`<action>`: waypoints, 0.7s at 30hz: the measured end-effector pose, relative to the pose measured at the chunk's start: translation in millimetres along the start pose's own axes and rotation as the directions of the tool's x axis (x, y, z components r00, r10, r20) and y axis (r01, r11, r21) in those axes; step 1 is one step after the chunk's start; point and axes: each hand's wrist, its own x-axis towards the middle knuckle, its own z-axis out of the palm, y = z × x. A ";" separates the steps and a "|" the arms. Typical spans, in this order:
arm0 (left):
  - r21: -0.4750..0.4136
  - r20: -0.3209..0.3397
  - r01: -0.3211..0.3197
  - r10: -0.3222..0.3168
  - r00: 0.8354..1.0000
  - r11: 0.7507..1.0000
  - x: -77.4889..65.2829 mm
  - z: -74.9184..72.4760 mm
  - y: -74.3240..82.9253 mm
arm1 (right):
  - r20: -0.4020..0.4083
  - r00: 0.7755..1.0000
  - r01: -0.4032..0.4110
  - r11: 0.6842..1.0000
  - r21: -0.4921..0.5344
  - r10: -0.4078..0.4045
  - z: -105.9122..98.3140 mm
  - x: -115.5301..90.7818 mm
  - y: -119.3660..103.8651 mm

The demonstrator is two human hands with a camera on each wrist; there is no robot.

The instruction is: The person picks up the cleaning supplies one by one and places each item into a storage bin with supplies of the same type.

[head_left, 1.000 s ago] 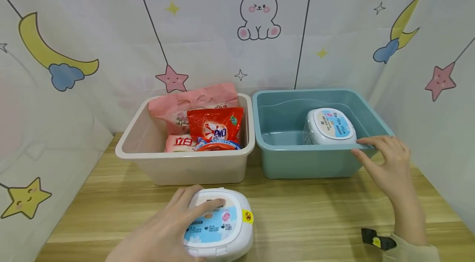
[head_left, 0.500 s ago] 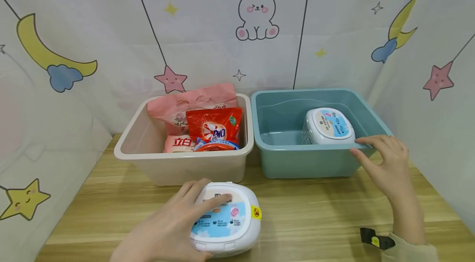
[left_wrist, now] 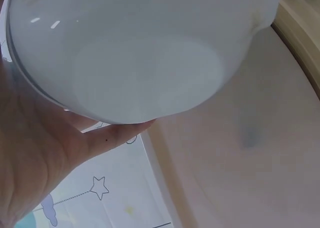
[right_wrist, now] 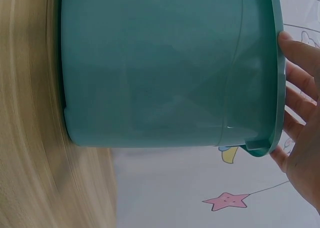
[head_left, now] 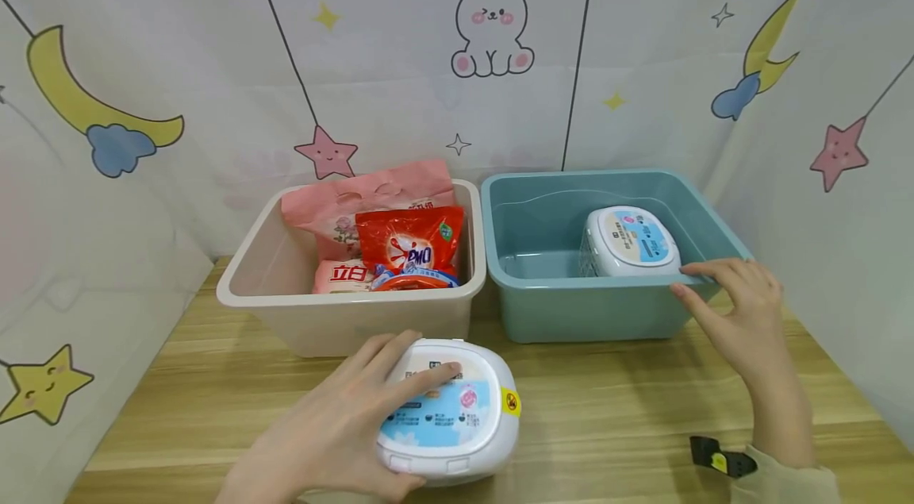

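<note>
My left hand point(head_left: 343, 417) grips a white lidded plastic box point(head_left: 443, 417) with a blue and cream label, in front of the beige bin. Its fingers spread over the lid and far side, the thumb at the near side. In the left wrist view, the box's smooth white wall point(left_wrist: 145, 68) fills the top; whether its base touches the table is not clear. At the near right corner of a teal bin point(head_left: 571, 313), my right hand point(head_left: 743, 313) pinches the rim between thumb and fingers. A matching white box point(head_left: 635, 242) sits inside that bin, on its right side.
The beige bin point(head_left: 350, 321) stands left of the teal one, holding a red detergent bag point(head_left: 407, 238) and a pink bag point(head_left: 371, 190). A black strap point(head_left: 721, 456) lies by the right sleeve point(head_left: 785, 480). A printed cloth point(head_left: 400, 51) hangs behind the wooden table point(head_left: 593, 425).
My left hand has carried the white box to the right and a little away from me. My right hand stays on the teal bin's rim; the view has shifted slightly.
</note>
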 end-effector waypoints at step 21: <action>0.141 -0.138 -0.170 0.189 0.972 0.975 17.6 -11.0 13.2 | 0.008 1.000 -0.006 1.000 -0.007 0.006 -0.8 0.6 -3.3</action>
